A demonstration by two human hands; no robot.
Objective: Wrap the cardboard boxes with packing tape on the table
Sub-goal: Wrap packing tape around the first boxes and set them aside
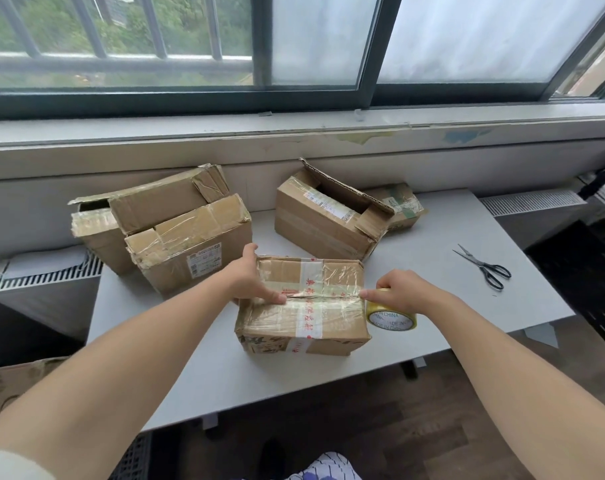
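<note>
A taped cardboard box [328, 317] sits near the front edge of a grey table [190, 358]. The left hand [252, 278] presses flat on the box's top seam. At the box's right edge, the right hand [405, 292] clasps a packing tape roll [393, 318]. Scissors [484, 266] lie right of the box. Behind it stands 1 open-topped box [322, 220].

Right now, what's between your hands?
Head view: the taped top seam of the cardboard box lies between the left hand and the right hand gripping the tape roll.
</note>
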